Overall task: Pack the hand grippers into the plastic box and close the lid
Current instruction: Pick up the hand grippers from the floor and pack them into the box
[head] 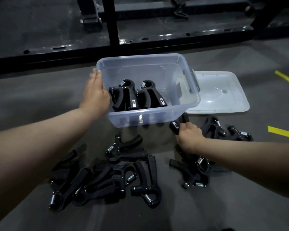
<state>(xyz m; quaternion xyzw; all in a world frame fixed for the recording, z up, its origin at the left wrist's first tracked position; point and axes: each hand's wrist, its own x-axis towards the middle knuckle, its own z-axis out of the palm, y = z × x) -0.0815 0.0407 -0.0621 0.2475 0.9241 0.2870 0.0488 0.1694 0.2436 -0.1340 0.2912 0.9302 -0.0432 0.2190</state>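
Hand grippers (132, 155) are lying scattered over the dark grey floor (157, 214) in the lower half of the frame, with a few more sitting at the lower right. Several are already standing side by side inside the clear plastic box (150, 117) at the centre. The left hand (95, 92) is pressing flat against the box's left wall, fingers straight and together. The right hand (189, 137) is curling its fingers round one black gripper (174, 126) just below the box's lower right corner. The pale lid (220, 94) is lying flat on the floor just to the right of the box. Yellow tape lines (282, 132) are running across the floor at the right edge, and a heavy black metal frame (140, 42) is stretching across the top of the frame.
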